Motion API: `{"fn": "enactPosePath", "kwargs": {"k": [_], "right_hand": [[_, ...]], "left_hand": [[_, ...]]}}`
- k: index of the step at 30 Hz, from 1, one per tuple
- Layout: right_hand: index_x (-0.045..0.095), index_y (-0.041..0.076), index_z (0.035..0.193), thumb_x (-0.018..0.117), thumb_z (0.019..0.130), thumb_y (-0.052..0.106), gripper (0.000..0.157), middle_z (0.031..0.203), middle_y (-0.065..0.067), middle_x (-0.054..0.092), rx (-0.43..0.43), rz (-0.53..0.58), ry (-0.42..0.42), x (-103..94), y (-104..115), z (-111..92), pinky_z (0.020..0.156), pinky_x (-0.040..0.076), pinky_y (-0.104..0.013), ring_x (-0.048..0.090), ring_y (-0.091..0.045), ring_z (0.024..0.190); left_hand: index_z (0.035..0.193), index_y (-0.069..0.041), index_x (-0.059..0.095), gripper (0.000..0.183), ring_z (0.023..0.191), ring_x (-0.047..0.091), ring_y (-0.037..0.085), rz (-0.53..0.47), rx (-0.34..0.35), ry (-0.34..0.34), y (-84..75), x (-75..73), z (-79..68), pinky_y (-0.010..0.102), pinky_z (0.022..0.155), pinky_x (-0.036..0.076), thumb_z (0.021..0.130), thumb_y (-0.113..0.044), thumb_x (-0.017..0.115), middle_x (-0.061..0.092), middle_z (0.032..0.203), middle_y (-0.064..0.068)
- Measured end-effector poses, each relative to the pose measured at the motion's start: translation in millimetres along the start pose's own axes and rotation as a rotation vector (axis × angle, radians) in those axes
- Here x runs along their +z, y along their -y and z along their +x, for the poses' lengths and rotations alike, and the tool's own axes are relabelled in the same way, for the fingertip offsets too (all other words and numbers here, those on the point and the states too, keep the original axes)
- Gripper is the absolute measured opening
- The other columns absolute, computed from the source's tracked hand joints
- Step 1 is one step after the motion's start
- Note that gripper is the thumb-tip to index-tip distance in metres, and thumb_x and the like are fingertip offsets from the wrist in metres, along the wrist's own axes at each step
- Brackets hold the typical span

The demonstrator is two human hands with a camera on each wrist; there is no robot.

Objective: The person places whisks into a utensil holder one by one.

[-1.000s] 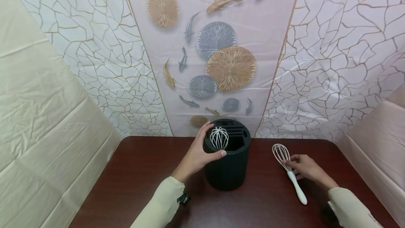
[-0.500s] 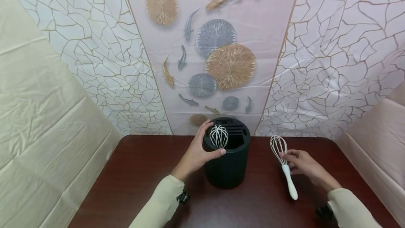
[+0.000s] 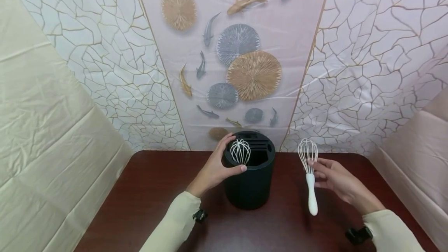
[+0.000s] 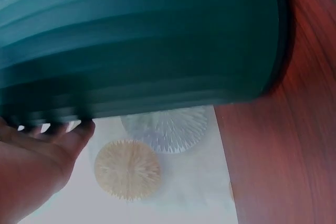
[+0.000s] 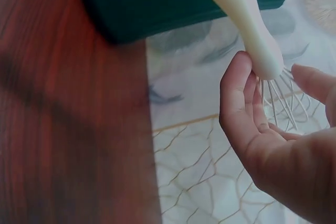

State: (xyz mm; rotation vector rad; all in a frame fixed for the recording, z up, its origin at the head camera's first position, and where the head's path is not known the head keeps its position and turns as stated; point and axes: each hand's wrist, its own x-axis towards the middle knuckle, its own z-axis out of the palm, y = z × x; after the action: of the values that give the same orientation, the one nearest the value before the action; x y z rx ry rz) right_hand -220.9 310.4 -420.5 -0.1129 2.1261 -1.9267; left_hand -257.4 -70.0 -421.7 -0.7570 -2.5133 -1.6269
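Observation:
A dark, round utensil holder with a slotted top stands upright on the table. My left hand grips its left side near the top, thumb at the front rim and fingers round the back. Out of the holder's opening rises the wire head of one whisk; its lower part is hidden inside. To the right, my right hand pinches a second whisk with a white handle where the wires meet the handle. That whisk is held wires up, handle down, above the table. The right wrist view shows thumb and fingers around its wires.
The dark red wooden table ends at a patterned backdrop close behind the holder. Pale cloth hangs on the left, and another pale cloth hangs on the right.
My right hand has raised the second whisk and turned it from slanted to nearly upright, shifting it slightly left toward the holder. The left hand stays on the holder.

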Motion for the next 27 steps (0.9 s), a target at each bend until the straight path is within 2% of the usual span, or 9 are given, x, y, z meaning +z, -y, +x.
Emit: {"fn": "enactPosePath", "kwargs": {"k": [4,11,14,16,22,27], "right_hand": [[0.045,-0.009,0.131,0.052,0.105,0.019,0.040,0.103,0.000,0.068,-0.023,0.069,0.022,3.7,10,-2,0.082,0.058,-0.038,0.067,-0.011,0.092],[0.036,-0.010,0.139,0.051,0.105,0.017,0.046,0.106,0.001,0.069,-0.060,0.122,0.033,10.0,21,-3,0.082,0.058,-0.035,0.067,-0.011,0.096],[0.044,-0.004,0.133,0.051,0.105,0.016,0.035,0.105,0.001,0.070,-0.088,0.138,0.039,11.5,25,-3,0.080,0.058,-0.035,0.068,-0.011,0.096],[0.045,-0.004,0.132,0.051,0.105,0.016,0.034,0.105,0.001,0.070,-0.099,0.135,0.034,12.6,28,-2,0.080,0.058,-0.035,0.068,-0.011,0.094],[0.038,-0.010,0.138,0.052,0.105,0.017,0.045,0.109,0.002,0.070,-0.105,0.107,0.018,18.0,42,-2,0.081,0.057,-0.034,0.067,-0.010,0.098],[0.023,-0.017,0.146,0.051,0.105,0.019,0.061,0.110,0.004,0.068,-0.120,0.084,0.016,20.8,54,-2,0.083,0.057,-0.034,0.066,-0.009,0.100]], "left_hand": [[0.154,-0.035,0.031,0.094,0.147,0.021,0.013,0.026,0.018,0.018,2.8,-2.3,1.7,0.062,0.112,0.027,0.077,-0.054,0.081,0.020,0.162,-0.014],[0.155,-0.036,0.030,0.093,0.148,0.022,0.017,0.139,0.052,0.024,3.0,-5.4,2.4,0.062,0.110,0.030,0.078,-0.063,0.075,0.015,0.163,-0.016],[0.155,-0.035,0.031,0.093,0.148,0.023,0.016,0.175,0.057,0.019,1.2,-6.6,2.2,0.061,0.110,0.031,0.078,-0.066,0.072,0.015,0.162,-0.021],[0.155,-0.034,0.031,0.093,0.147,0.024,0.014,0.195,0.063,0.010,0.5,-6.4,2.6,0.060,0.111,0.032,0.078,-0.068,0.071,0.015,0.162,-0.022],[0.156,-0.033,0.030,0.096,0.145,0.028,0.012,0.250,0.078,-0.010,-2.4,-3.7,2.3,0.056,0.111,0.034,0.078,-0.074,0.066,0.019,0.162,-0.018],[0.156,-0.035,0.029,0.095,0.144,0.031,0.015,0.261,0.071,-0.003,-3.6,-1.9,3.0,0.056,0.109,0.035,0.078,-0.073,0.066,0.020,0.160,-0.020]]}}
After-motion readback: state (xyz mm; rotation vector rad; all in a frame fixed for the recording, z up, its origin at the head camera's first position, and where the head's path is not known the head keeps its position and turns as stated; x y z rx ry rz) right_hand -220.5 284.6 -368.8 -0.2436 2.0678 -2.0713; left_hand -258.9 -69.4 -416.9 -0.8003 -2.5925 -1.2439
